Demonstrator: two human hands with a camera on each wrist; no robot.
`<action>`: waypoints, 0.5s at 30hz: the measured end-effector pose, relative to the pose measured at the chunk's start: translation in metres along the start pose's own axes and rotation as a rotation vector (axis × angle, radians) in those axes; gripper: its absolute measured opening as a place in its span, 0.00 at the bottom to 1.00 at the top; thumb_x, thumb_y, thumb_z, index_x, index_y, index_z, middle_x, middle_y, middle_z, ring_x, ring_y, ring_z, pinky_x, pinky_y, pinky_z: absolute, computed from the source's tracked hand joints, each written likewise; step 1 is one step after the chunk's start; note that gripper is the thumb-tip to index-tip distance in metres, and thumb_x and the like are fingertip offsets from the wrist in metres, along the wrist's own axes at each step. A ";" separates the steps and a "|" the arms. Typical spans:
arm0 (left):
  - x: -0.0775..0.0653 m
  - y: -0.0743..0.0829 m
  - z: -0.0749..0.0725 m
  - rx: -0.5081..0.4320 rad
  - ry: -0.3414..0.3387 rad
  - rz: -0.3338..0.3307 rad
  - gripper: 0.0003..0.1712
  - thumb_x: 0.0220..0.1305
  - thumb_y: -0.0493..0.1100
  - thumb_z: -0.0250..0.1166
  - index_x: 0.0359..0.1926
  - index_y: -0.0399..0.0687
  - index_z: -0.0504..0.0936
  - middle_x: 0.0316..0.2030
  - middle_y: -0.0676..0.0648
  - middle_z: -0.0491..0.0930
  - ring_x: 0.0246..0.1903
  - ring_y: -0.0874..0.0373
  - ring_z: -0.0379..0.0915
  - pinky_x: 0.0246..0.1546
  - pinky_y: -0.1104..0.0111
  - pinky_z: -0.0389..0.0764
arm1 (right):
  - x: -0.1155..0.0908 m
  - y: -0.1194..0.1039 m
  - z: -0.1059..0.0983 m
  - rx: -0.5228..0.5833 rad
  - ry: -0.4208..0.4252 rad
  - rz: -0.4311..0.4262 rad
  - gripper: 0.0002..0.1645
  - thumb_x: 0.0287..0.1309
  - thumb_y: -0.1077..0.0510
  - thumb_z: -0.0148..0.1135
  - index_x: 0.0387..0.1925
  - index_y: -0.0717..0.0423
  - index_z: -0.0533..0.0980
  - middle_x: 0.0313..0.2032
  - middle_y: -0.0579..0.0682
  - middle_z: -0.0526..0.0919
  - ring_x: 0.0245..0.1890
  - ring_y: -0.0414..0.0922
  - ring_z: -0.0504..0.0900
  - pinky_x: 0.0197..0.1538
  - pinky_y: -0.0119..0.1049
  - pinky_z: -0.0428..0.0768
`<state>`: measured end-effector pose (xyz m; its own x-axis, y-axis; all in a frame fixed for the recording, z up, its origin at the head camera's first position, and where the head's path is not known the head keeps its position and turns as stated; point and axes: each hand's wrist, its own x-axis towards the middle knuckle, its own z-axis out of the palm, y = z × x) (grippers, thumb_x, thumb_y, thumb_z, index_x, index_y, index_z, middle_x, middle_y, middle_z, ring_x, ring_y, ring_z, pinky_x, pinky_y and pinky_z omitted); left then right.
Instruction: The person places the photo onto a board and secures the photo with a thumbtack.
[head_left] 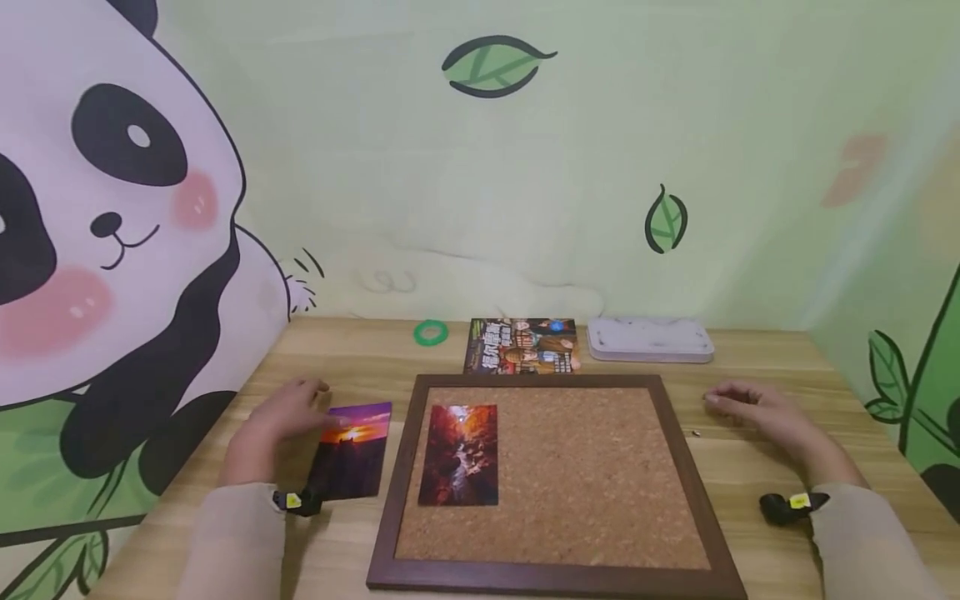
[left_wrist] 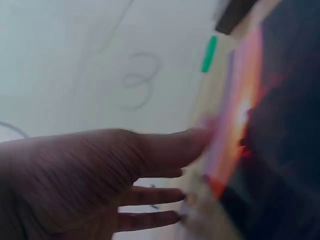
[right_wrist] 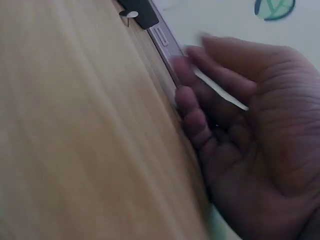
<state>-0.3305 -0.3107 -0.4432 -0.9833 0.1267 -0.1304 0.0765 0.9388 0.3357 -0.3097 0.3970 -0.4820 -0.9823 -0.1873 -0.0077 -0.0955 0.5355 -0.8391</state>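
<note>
My left hand point(head_left: 288, 410) is at the left edge of a sunset photo point(head_left: 351, 454), its thumb tip overlapping that edge in the left wrist view and the other fingers extended. Beside it lies a cork board point(head_left: 585, 475) in a dark brown frame. An autumn stream photo point(head_left: 459, 458) is on the left part of the cork, with a small bright pin head point(head_left: 461, 419) near its top. To the right of the board, my right hand point(head_left: 757, 412) rests by the table, fingers loosely curled and holding nothing. A metal thumbtack point(right_wrist: 129, 15) lies on the tabletop close to it.
Behind the board are a green tape ring point(head_left: 431, 332), a printed picture card point(head_left: 522, 346) and a pale flat case point(head_left: 649, 339). A painted wall point(head_left: 570, 183) rises along the table's point(head_left: 765, 354) back edge.
</note>
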 end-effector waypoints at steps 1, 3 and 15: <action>-0.003 -0.002 -0.001 -0.022 -0.026 0.014 0.49 0.53 0.60 0.75 0.66 0.33 0.70 0.64 0.26 0.66 0.63 0.29 0.62 0.58 0.36 0.66 | 0.000 -0.001 0.001 -0.036 -0.031 -0.003 0.25 0.70 0.45 0.60 0.56 0.61 0.78 0.50 0.50 0.83 0.48 0.38 0.78 0.51 0.38 0.73; -0.007 -0.006 -0.004 -0.045 -0.065 0.038 0.51 0.50 0.58 0.77 0.67 0.33 0.70 0.64 0.24 0.64 0.63 0.27 0.59 0.59 0.35 0.64 | 0.000 -0.005 0.000 -0.101 -0.076 0.000 0.23 0.68 0.44 0.62 0.55 0.55 0.80 0.54 0.54 0.81 0.52 0.40 0.76 0.54 0.43 0.71; 0.005 -0.016 0.012 -0.228 -0.031 -0.001 0.39 0.55 0.57 0.75 0.61 0.41 0.73 0.58 0.33 0.65 0.57 0.35 0.61 0.58 0.41 0.65 | -0.006 -0.004 -0.010 -0.104 -0.200 -0.014 0.21 0.64 0.49 0.66 0.56 0.52 0.80 0.58 0.53 0.81 0.54 0.37 0.76 0.54 0.40 0.72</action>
<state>-0.3349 -0.3208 -0.4603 -0.9777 0.1386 -0.1581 0.0325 0.8426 0.5375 -0.3045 0.4040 -0.4730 -0.9300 -0.3498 -0.1129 -0.1356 0.6120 -0.7792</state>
